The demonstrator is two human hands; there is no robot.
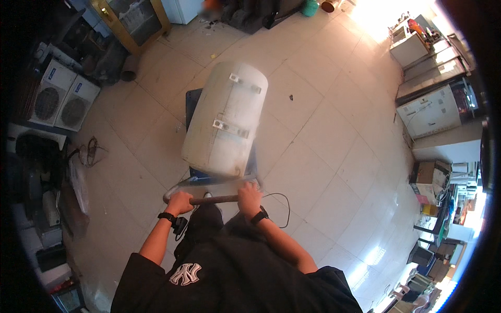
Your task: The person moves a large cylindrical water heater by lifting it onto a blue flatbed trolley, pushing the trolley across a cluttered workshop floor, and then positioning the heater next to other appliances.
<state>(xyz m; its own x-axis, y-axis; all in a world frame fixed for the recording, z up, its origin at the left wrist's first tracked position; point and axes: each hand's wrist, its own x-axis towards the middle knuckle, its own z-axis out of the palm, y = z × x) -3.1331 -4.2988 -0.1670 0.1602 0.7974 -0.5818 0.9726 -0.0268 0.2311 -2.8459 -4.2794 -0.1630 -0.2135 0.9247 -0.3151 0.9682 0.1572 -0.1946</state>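
Both my hands grip the bar handle (216,200) of a platform cart. My left hand (180,202) is closed around the handle's left end. Farther right, my right hand (250,197) wraps around the same bar. Ahead of the handle, a large off-white cylindrical tank (228,112) lies on its side on the cart's blue platform (193,99), covering most of it. Two metal brackets (230,128) are fixed along the tank's upper side. A thin black cable (288,206) loops out beside my right wrist.
White outdoor air-conditioner units (74,103) and dark clutter line the left side. A wooden-framed door (135,23) stands at the far left. Along the right are a white cabinet (430,112), a cardboard box (431,175) and shelves. Light tiled floor (323,130) surrounds the cart.
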